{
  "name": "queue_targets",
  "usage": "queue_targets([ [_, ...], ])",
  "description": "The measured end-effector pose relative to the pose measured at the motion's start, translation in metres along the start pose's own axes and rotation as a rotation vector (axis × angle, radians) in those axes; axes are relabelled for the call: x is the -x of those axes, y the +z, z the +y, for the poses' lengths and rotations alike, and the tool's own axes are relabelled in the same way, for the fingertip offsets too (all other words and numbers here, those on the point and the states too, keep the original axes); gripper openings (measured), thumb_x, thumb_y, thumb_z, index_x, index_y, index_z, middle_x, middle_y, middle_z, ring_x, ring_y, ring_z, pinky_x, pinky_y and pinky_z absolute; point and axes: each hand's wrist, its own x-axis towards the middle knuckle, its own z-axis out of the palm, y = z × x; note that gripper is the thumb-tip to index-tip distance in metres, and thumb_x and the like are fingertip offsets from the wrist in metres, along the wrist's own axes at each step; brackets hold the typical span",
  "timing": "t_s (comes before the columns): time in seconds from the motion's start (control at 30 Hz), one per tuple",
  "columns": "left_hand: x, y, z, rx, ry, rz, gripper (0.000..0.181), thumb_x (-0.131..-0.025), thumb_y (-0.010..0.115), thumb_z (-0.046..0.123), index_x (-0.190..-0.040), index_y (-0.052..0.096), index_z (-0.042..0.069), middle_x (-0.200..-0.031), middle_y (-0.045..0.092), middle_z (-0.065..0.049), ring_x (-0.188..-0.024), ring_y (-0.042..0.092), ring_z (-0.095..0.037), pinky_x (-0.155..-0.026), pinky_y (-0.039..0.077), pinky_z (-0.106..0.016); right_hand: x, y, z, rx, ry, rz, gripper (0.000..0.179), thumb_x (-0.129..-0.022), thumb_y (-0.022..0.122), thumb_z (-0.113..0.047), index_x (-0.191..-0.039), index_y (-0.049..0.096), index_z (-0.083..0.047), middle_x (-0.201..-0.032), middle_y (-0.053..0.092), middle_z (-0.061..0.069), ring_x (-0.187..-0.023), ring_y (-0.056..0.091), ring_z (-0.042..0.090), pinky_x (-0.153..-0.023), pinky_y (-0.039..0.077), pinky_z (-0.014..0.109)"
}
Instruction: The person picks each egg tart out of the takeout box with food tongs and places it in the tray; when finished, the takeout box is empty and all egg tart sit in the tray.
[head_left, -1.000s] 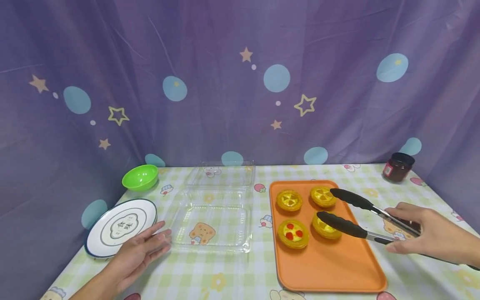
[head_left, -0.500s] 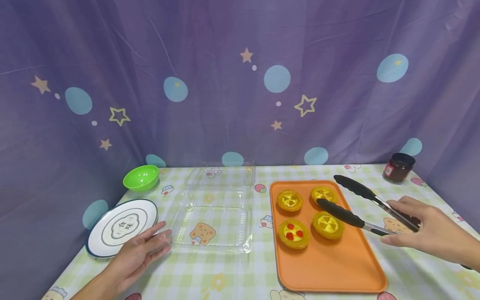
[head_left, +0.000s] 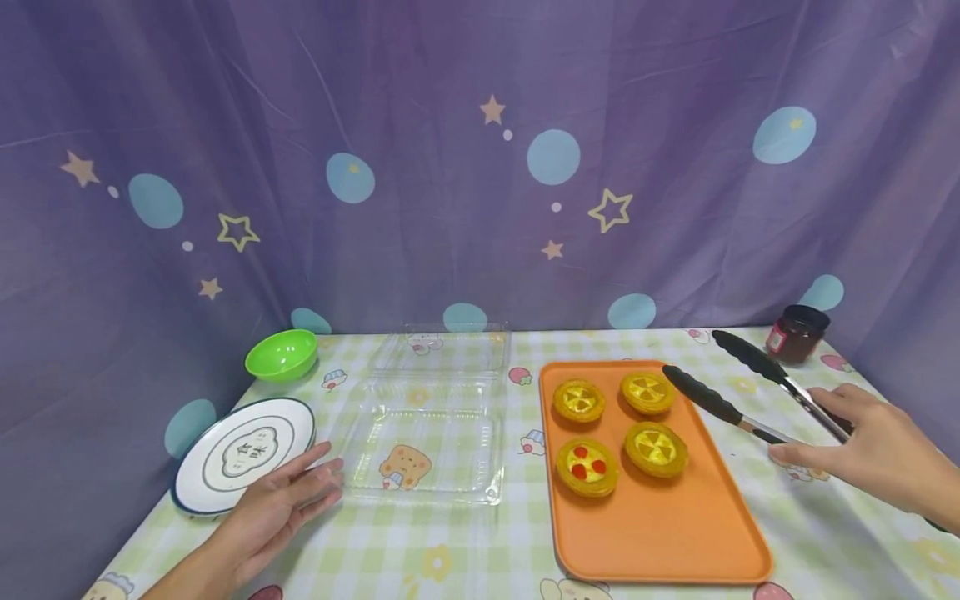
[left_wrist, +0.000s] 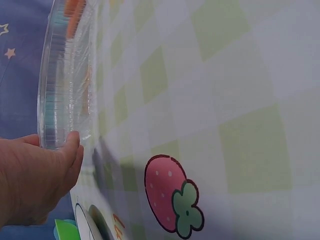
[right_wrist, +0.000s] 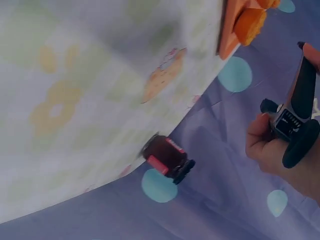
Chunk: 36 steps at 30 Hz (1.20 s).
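Note:
My right hand (head_left: 873, 454) grips a pair of tongs (head_left: 705, 395) with black tips and metal arms. Its two arms are spread, with nothing between the tips, near the upper right edge of the orange tray (head_left: 667, 542). Several egg tarts sit on that tray, among them a tart with red pieces (head_left: 587, 468) and a tart with yellow wedges (head_left: 656, 450). My left hand (head_left: 273, 508) has its fingers extended to the left edge of a clear plastic container (head_left: 420, 492), whose lid (head_left: 442, 354) lies folded back. In the left wrist view the fingertips touch the container's corner (left_wrist: 55, 135).
A white plate (head_left: 195, 475) with a dark rim lies behind the left hand. Beyond it stands a green bowl (head_left: 281, 357). A dark red jar (head_left: 797, 335) with a black lid is at the back right. Behind the table hangs a purple curtain (head_left: 420, 250).
The right hand has moved the tongs right and back, off from above the nearer wedge-topped tart, which now shows fully. The tarts and the left hand stay in place.

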Motion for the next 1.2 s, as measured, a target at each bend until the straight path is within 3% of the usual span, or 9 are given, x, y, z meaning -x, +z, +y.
queue_targets([
  [0.17,-0.001,0.0,0.0,-0.003,0.005,0.003,0.065,-0.101,0.051,0.014,-0.152,0.014,-0.001,-0.154,0.021,-0.027,-0.117,0.053,-0.009,-0.103,0.047,-0.033,-0.004,0.002,0.013,0.023,0.068,-0.023,0.105,-0.079,0.072,-0.056,-0.136,0.03,0.023,-0.132,0.025,0.05,-0.106,0.034,0.067,-0.078,0.038,0.074],
  [0.37,-0.001,0.001,0.0,-0.007,0.003,0.009,0.065,-0.101,0.051,0.015,-0.152,0.015,-0.001,-0.154,0.021,-0.027,-0.118,0.052,-0.009,-0.103,0.047,-0.033,-0.007,0.014,0.032,0.047,0.074,0.012,0.103,-0.078,0.072,-0.056,-0.127,0.038,0.028,-0.118,0.038,0.046,-0.1,0.041,0.06,-0.074,0.042,0.068],
  [0.47,-0.001,0.002,0.0,-0.009,-0.002,0.006,0.065,-0.101,0.051,0.015,-0.152,0.015,-0.001,-0.154,0.02,-0.027,-0.12,0.051,-0.01,-0.104,0.047,-0.033,-0.007,0.022,0.042,0.074,0.053,0.052,0.094,-0.075,0.075,-0.055,-0.116,0.05,0.027,-0.099,0.049,0.039,-0.086,0.049,0.048,-0.065,0.046,0.057],
  [0.6,0.0,0.002,0.0,-0.013,-0.002,0.007,0.065,-0.101,0.051,0.015,-0.152,0.015,-0.001,-0.154,0.021,-0.028,-0.122,0.05,-0.013,-0.103,0.047,-0.033,-0.008,0.029,0.052,0.065,0.039,0.027,0.094,-0.076,0.075,-0.053,-0.114,0.049,0.029,-0.094,0.05,0.042,-0.082,0.051,0.049,-0.064,0.048,0.057],
  [0.67,0.0,0.002,0.001,-0.014,-0.001,0.008,0.065,-0.101,0.051,0.015,-0.152,0.015,-0.001,-0.154,0.021,-0.028,-0.122,0.05,-0.013,-0.103,0.048,-0.033,-0.008,0.032,0.054,0.052,0.041,-0.002,0.097,-0.078,0.074,-0.053,-0.116,0.045,0.031,-0.098,0.048,0.045,-0.084,0.052,0.052,-0.066,0.048,0.059],
  [0.87,0.0,0.002,0.001,-0.018,-0.012,0.005,0.065,-0.101,0.051,0.016,-0.152,0.015,-0.001,-0.154,0.02,-0.028,-0.125,0.047,-0.016,-0.104,0.047,-0.034,-0.007,0.044,0.057,0.063,0.008,-0.023,0.082,-0.077,0.076,-0.05,-0.104,0.053,0.025,-0.083,0.054,0.032,-0.073,0.053,0.036,-0.058,0.048,0.043],
  [1.2,0.0,0.001,0.001,-0.022,-0.008,0.006,0.064,-0.101,0.05,0.016,-0.152,0.014,-0.001,-0.154,0.019,-0.028,-0.128,0.045,-0.018,-0.105,0.046,-0.034,-0.006,0.054,0.056,0.089,-0.012,-0.076,0.089,-0.079,0.074,-0.05,-0.104,0.046,0.031,-0.083,0.05,0.033,-0.071,0.049,0.033,-0.055,0.047,0.042],
])
